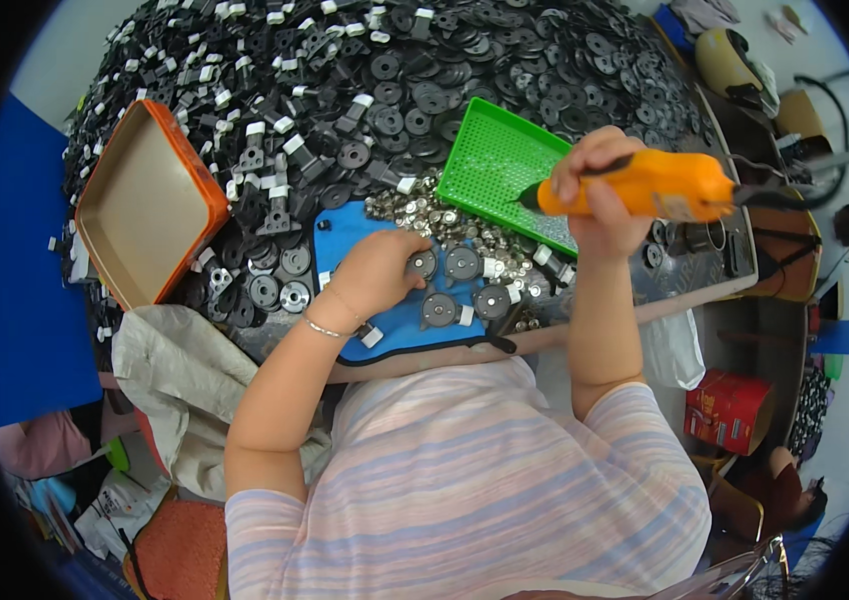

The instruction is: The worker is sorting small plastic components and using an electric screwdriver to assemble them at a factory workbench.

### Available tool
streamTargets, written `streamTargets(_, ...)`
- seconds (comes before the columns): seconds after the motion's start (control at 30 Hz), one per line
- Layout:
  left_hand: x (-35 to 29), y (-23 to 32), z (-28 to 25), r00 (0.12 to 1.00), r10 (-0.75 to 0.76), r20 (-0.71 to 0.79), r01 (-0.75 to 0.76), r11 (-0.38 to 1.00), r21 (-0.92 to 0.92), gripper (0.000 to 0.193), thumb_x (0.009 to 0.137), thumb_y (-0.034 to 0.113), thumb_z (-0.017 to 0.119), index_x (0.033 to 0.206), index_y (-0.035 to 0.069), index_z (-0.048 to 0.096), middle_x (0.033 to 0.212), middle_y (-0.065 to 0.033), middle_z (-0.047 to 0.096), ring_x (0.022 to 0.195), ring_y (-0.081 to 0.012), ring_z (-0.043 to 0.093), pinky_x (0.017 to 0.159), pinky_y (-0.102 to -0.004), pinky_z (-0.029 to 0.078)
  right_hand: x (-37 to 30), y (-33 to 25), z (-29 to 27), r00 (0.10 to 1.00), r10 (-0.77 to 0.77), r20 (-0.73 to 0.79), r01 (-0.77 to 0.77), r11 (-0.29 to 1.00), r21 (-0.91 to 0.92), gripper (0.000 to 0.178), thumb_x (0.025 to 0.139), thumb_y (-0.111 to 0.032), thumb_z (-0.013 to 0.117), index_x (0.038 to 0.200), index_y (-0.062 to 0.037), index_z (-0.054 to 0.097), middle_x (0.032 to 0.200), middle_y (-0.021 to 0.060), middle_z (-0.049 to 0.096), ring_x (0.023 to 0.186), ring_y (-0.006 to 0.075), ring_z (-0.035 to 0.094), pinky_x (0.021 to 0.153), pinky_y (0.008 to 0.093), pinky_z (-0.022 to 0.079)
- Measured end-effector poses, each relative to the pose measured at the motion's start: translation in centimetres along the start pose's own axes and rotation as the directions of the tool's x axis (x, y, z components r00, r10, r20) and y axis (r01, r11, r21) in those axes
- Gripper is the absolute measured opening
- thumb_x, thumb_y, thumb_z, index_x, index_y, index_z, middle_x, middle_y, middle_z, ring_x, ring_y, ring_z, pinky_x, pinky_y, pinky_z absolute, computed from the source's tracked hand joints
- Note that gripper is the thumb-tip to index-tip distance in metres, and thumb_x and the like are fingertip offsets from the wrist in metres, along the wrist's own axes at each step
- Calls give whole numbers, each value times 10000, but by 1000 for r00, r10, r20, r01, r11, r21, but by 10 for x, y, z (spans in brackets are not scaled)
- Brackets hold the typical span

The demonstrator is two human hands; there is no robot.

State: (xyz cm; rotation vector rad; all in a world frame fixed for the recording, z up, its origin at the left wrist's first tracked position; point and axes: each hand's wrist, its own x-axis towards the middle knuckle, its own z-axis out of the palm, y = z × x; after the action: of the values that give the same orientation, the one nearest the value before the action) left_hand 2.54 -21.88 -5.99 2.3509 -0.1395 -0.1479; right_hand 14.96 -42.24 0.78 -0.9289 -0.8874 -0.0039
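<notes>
My right hand [600,190] is wrapped around an orange electric screwdriver [680,183], raised over the right part of the table. Its dark tip points left, over the edge of a green perforated basket [500,165]. On a blue mat [405,325], my left hand [380,270] has its fingers closed on a round black part with a metal centre [423,263]. Close by lie several similar round parts with white tabs, among them one wheel-like part [463,263] and another [439,310]. Small shiny metal pieces [485,235] are heaped just beyond.
A large pile of black discs [585,60] and black pieces with white ends [275,150] covers the far table. An orange-rimmed tray [145,205] leans at the left. Beige sacking [185,385] hangs below it. A red box [730,410] stands lower right.
</notes>
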Motion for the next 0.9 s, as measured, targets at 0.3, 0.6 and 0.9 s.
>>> streamTargets(0.3,6,3,4,997,67,25,-67,998,-6,426,657,42,736,1066,1,627,1020,-162,638,977,-345,579,854,-397,469,-17,27,-29,963,8,-269,-44,991,-129,203,746,74,618,919,18,529,872,102,551,645,141,584,598,257,501)
streamTargets(0.6,1,2,6,990,139,-26,-138,990,33,488,652,14,728,1123,12,604,1149,-152,587,1064,-349,531,912,-382,444,-18,27,-27,966,10,-260,-52,986,-156,193,750,73,625,907,19,529,864,102,550,635,141,581,578,254,505)
streamTargets(0.9,-33,-1,-23,983,16,-182,-16,1000,-2,590,619,18,760,1176,33,566,1183,-152,569,1091,-348,512,932,-381,428,-18,29,-30,970,39,-242,-60,995,-83,195,773,80,587,925,-9,503,855,90,528,635,151,557,592,278,473)
